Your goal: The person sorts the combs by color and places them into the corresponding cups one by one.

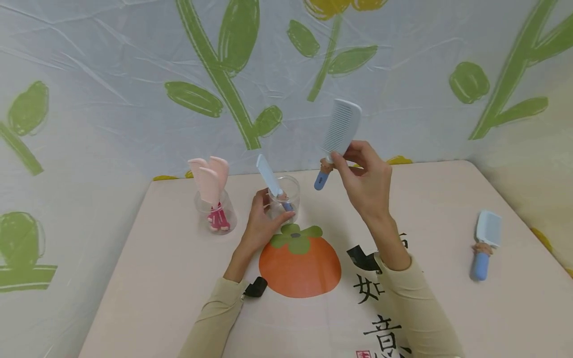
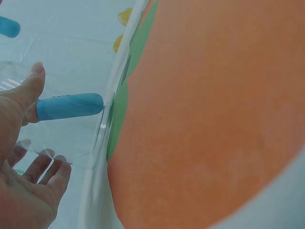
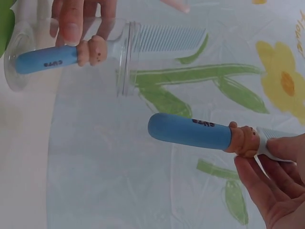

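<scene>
My right hand (image 1: 370,181) pinches a light-blue comb (image 1: 342,125) near the base of its teeth, raised above the table. Its blue handle (image 3: 190,132) hangs down, below a brown bear figure. Around a clear jar (image 1: 293,186) curl the fingers and thumb of my left hand (image 1: 261,221). Inside that jar leans another light-blue comb (image 1: 267,174), handle down, its toothed end above the rim. In the right wrist view the jar wall (image 3: 112,83) shows its handle (image 3: 45,59) through it. The held comb is apart from the jar.
Left of my left hand stands a second clear jar (image 1: 229,219) with several pink combs (image 1: 208,184). A light-blue hairbrush (image 1: 482,248) with a blue handle lies on the right of the table (image 1: 147,283). A printed persimmon (image 1: 300,271) and black characters mark the tabletop. A leaf-patterned curtain (image 1: 134,99) hangs behind.
</scene>
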`<state>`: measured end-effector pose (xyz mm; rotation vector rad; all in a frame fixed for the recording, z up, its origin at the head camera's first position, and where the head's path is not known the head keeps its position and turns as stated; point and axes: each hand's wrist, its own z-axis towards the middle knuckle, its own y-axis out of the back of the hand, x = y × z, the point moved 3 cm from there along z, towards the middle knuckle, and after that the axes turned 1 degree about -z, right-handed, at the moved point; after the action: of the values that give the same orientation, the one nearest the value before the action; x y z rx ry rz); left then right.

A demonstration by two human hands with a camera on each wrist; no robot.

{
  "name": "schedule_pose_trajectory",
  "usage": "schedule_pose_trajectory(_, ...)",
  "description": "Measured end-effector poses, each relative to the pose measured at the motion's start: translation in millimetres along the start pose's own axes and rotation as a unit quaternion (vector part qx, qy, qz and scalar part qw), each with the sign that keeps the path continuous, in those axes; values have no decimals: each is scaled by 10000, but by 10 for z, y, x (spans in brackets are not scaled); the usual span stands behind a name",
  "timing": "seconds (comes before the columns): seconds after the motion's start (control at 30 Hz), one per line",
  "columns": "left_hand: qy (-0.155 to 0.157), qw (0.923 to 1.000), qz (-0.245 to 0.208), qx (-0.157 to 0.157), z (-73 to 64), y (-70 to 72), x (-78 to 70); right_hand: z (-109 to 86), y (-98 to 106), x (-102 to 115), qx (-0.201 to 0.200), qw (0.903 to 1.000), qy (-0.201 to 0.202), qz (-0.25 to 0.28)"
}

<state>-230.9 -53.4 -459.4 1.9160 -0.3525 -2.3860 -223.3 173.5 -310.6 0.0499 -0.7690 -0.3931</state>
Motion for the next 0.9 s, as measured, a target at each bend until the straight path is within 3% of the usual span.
schedule_pose_trajectory(0.43, 5, 10000, 41, 43, 3, 3, 3, -45, -264, 2, -80, 9997, 186, 138)
schedule_pose_trajectory(0.9, -84, 9998, 204, -2, 10, 9, 30, -147, -526, -152, 287, 9986, 374, 239)
